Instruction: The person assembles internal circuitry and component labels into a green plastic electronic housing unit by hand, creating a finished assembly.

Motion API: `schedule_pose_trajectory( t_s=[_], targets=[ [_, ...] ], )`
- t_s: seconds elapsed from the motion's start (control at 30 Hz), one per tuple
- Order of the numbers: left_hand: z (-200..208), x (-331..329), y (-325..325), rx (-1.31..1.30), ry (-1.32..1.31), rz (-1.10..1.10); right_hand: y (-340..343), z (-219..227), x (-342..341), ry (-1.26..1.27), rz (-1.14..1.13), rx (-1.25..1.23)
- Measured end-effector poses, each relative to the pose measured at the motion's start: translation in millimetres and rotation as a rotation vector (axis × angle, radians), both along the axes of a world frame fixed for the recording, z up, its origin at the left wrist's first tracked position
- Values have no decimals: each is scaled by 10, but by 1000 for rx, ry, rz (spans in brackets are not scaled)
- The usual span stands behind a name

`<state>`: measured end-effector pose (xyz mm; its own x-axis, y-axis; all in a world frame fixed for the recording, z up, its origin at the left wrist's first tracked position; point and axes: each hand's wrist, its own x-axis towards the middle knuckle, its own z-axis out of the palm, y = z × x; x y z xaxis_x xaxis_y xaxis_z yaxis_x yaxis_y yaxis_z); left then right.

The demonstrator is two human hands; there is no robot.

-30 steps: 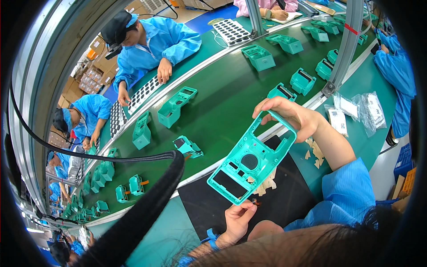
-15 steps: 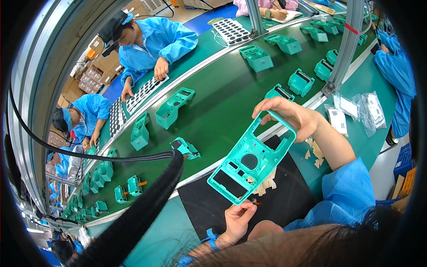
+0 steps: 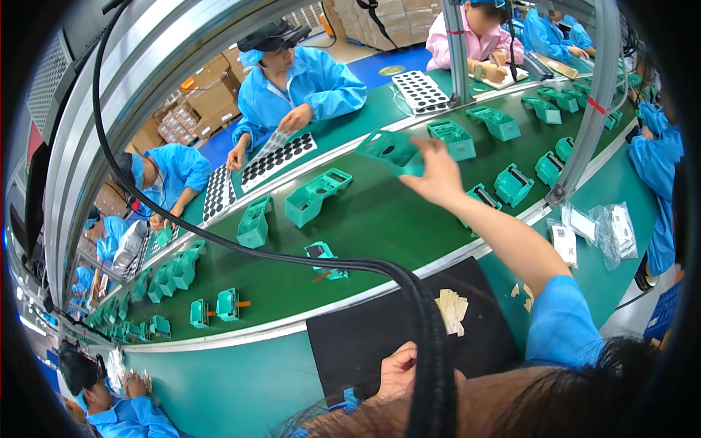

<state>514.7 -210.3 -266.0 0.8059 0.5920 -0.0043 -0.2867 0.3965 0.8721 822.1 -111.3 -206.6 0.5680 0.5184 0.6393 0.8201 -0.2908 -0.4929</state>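
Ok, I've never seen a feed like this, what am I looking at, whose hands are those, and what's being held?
This is one fisheye camera worn on a worker's head, looking down, so straight edges bend. The right hand reaches out over the green conveyor belt holding a teal plastic housing. The left hand rests low at the black mat, apparently holding nothing. Small beige pads lie on the mat. More teal housings sit along the belt. Other people in blue coats work on the far side. The black cable crossing the view hangs close to the camera.
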Motion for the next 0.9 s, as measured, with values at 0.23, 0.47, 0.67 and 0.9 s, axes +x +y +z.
schedule_pose_trajectory(
  t_s=[0.23,0.47,0.67,0.9],
  targets=[
    [-426,-20,112,456,-126,-20,603,-547,139,174,-209,-523],
    [-731,-104,93,189,47,-23,-64,-229,333,18,106,-313],
    [-499,-33,96,85,191,-62,-1099,57,893,128,-107,-381],
    [-741,-70,130,226,19,7,-1862,-369,1636,-479,-629,-819]
  ],
)
